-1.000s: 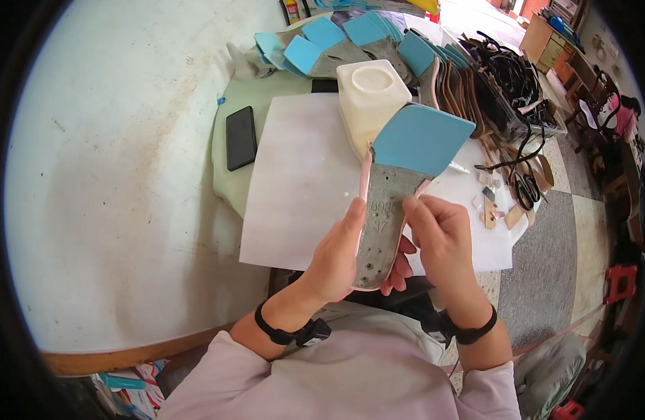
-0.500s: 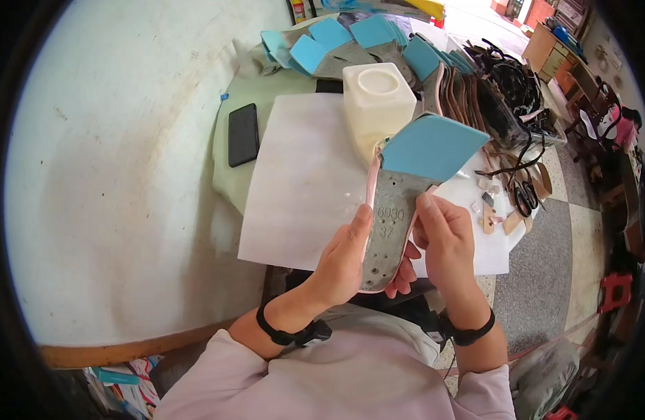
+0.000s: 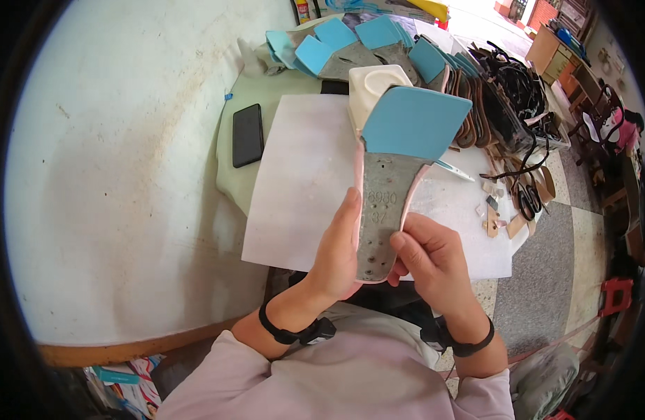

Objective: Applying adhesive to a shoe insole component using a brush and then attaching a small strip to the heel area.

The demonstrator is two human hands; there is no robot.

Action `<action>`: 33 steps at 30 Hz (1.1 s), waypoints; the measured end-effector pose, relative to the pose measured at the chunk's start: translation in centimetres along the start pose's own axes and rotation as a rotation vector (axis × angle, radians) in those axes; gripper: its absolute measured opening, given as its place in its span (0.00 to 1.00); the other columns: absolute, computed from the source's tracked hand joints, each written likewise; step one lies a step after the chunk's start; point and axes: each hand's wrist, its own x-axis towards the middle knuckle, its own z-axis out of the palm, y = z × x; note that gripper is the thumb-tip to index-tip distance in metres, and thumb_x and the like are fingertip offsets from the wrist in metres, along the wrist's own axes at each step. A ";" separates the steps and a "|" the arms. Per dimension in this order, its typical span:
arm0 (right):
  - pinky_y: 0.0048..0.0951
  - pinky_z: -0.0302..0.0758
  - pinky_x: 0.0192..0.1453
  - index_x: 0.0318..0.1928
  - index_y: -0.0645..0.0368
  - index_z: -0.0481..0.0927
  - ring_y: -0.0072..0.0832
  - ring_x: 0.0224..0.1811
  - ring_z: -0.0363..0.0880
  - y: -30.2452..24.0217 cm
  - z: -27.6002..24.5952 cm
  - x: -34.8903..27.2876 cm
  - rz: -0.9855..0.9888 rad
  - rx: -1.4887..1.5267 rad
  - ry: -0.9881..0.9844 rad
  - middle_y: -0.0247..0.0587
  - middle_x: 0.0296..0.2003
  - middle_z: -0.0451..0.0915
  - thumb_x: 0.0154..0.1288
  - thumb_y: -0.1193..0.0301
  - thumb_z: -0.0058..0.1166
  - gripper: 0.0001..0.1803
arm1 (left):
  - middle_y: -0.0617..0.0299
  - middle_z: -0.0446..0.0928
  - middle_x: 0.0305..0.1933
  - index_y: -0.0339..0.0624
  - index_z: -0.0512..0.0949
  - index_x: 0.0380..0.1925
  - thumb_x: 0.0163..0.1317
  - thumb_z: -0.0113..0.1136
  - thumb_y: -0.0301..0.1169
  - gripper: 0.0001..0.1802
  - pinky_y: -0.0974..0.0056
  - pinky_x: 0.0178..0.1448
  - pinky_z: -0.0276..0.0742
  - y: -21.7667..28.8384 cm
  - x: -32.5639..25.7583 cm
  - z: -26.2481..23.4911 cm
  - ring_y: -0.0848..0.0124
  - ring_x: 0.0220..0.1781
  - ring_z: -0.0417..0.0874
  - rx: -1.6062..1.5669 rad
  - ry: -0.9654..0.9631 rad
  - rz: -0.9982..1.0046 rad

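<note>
A shoe insole (image 3: 387,183) with a grey underside, pink edging and a blue sheet (image 3: 417,124) over its toe end is held up in front of me. My left hand (image 3: 336,253) is closed along its left edge, with the thumb upright against the side and the other fingers behind. At the right edge near the heel, my right hand (image 3: 434,262) pinches the pink edging between thumb and fingers. Behind the toe stands a cream plastic jug (image 3: 364,89), partly hidden. To the right of the insole, a white pen-like tool (image 3: 455,170) lies on the white sheet (image 3: 301,178).
Several blue-toed insoles (image 3: 336,57) lie in a row at the back. A black phone (image 3: 247,136) rests at left beside the wall. Black straps (image 3: 508,87) are heaped in a bin at right, near scissors (image 3: 527,201) and scraps. A red stool (image 3: 615,297) stands on the floor.
The insole has swung leftward and sits straighter. My right hand has slid down its right edge toward the heel. The white pen-like tool has come into sight.
</note>
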 end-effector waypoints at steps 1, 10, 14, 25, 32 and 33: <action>0.23 0.76 0.28 0.46 0.71 0.84 0.21 0.22 0.82 -0.2 0.1 0.1 -0.003 -0.025 -0.015 0.35 0.26 0.81 0.85 0.72 0.51 0.13 | 0.50 0.83 0.46 0.39 0.69 0.69 0.84 0.28 0.63 0.40 0.60 0.27 0.86 -0.1 -0.1 0.0 0.61 0.29 0.87 0.000 0.009 0.008; 0.32 0.77 0.61 0.39 0.67 0.82 0.21 0.26 0.80 1.1 -0.7 0.1 0.092 0.096 -0.112 0.35 0.22 0.81 0.87 0.67 0.48 0.19 | 0.47 0.83 0.49 0.37 0.67 0.72 0.83 0.25 0.65 0.44 0.60 0.22 0.84 0.5 -0.1 -1.2 0.59 0.25 0.87 0.101 -0.051 -0.052; 0.38 0.61 0.80 0.36 0.64 0.82 0.21 0.25 0.76 1.2 -0.7 0.5 -0.029 0.006 -0.162 0.35 0.21 0.81 0.87 0.68 0.48 0.18 | 0.44 0.81 0.55 0.34 0.66 0.73 0.81 0.25 0.67 0.47 0.60 0.21 0.84 1.0 -0.3 0.0 0.60 0.27 0.88 0.020 0.043 -0.001; 0.40 0.79 0.38 0.34 0.66 0.80 0.39 0.26 0.81 0.2 0.7 0.7 -0.111 -0.276 -0.103 0.44 0.25 0.80 0.80 0.74 0.55 0.13 | 0.44 0.76 0.67 0.34 0.66 0.76 0.85 0.26 0.62 0.43 0.60 0.32 0.89 0.4 -1.3 -0.7 0.59 0.46 0.89 0.112 0.103 0.131; 0.44 0.78 0.28 0.38 0.57 0.81 0.43 0.29 0.83 0.6 1.7 0.4 -0.420 -0.774 -0.035 0.40 0.32 0.79 0.72 0.68 0.64 0.07 | 0.43 0.79 0.61 0.32 0.70 0.72 0.84 0.31 0.59 0.41 0.51 0.68 0.80 0.2 -1.8 -0.7 0.56 0.66 0.80 0.147 0.195 0.268; 0.44 0.78 0.28 0.39 0.58 0.81 0.43 0.28 0.83 0.5 1.7 0.6 -0.430 -0.796 -0.028 0.40 0.32 0.79 0.72 0.68 0.64 0.07 | 0.43 0.80 0.61 0.32 0.70 0.72 0.84 0.31 0.59 0.41 0.51 0.67 0.80 0.2 -1.8 -0.7 0.57 0.65 0.80 0.141 0.202 0.258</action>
